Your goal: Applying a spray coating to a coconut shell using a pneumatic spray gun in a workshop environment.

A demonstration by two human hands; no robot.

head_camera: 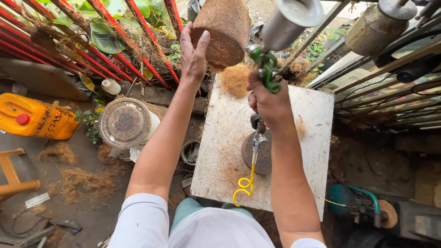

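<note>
My left hand (193,53) presses flat against the side of a brown coir-fibre pot (223,28), held tilted above the far edge of a white board (220,151). My right hand (268,101) grips a green spray gun (265,69) with a metal cup (290,19) on top, its nozzle close to the pot. A yellow coiled hose (248,181) hangs from the gun's base. A round dark disc (264,156) lies on the board under my right forearm. Loose coir fibre (235,79) is piled beneath the pot.
A red metal fence (124,50) with green leaves runs along the back left. On the ground at left are a yellow jerrycan (36,119), a lidded round container (125,123), an orange stool (14,177) and scattered fibre. Metal racks (390,87) and cylindrical moulds stand at right.
</note>
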